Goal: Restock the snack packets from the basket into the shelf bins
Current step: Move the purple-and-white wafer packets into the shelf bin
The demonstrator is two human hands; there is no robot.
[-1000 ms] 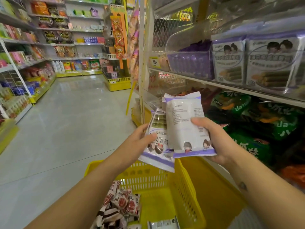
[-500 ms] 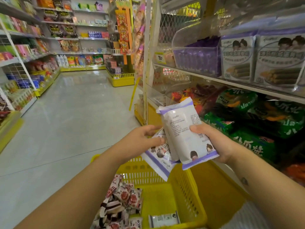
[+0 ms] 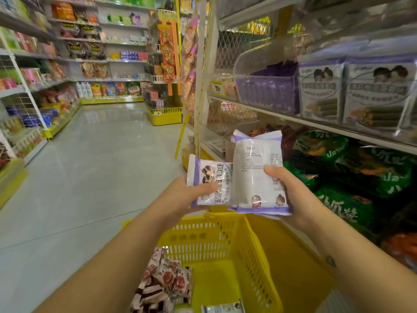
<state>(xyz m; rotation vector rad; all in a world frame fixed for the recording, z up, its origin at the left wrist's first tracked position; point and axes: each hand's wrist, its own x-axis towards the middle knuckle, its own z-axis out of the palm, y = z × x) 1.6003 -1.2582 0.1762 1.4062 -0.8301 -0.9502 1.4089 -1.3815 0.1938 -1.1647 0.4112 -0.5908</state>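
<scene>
- The shop aisle is long, with a pale glossy tiled floor [image 3: 94, 168] and stocked shelving on both sides; the floor looks smooth and bare of obstacles near the person.
- The white metal shelf unit [image 3: 293, 119] on the right carries clear plastic bins [image 3: 266, 71] on its upper tier, holding purple-and-white boxed snacks [image 3: 320, 91]; green crinkly bags [image 3: 352, 177] fill the tier below.
- The yellow plastic slatted basket [image 3: 255, 263] sits low in front of the person, just beside the shelf base. It contains a heap of red-and-white small wrapped sweets [image 3: 167, 281] and one more white packet [image 3: 223, 308] at the bottom edge.
- The tall white-and-purple foil snack packet [image 3: 255, 175] is held upright above the basket, printed back toward the camera. It looks light, soft and slippery, likely puffed with air, so a grip across the flat faces near the middle should serve better than pinching the crimped end seal.
- The smaller white-and-purple snack packet [image 3: 209, 184] lies sideways, touching the tall one's left edge.
- The right hand [image 3: 291, 195] has fingers curled behind the tall packet, thumb pressed on its front.
- The left hand [image 3: 180, 199] cradles the smaller packet from beneath, thumb laid over its face.
- Judging by matching colours, both packets probably belong in the upper bins.
</scene>
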